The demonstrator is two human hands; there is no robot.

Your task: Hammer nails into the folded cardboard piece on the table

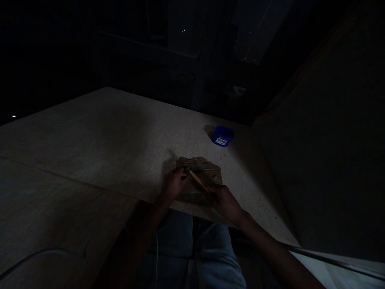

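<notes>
Head view, very dim: the right hand (224,200) is closed round a thin wooden stick (198,180), its tip over a flat brown piece (207,170) at the table's (105,132) near edge. The left hand (175,184) rests on the piece's left side (grip unreadable). A blue tub (223,136) stands beyond, apart, with an upright board (315,160) to the right.

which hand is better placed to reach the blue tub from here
Probably the right hand: the blue tub sits beyond the brown piece, toward its side, though it grips a thin stick. The left hand rests on the piece's left end, farther away.
</notes>
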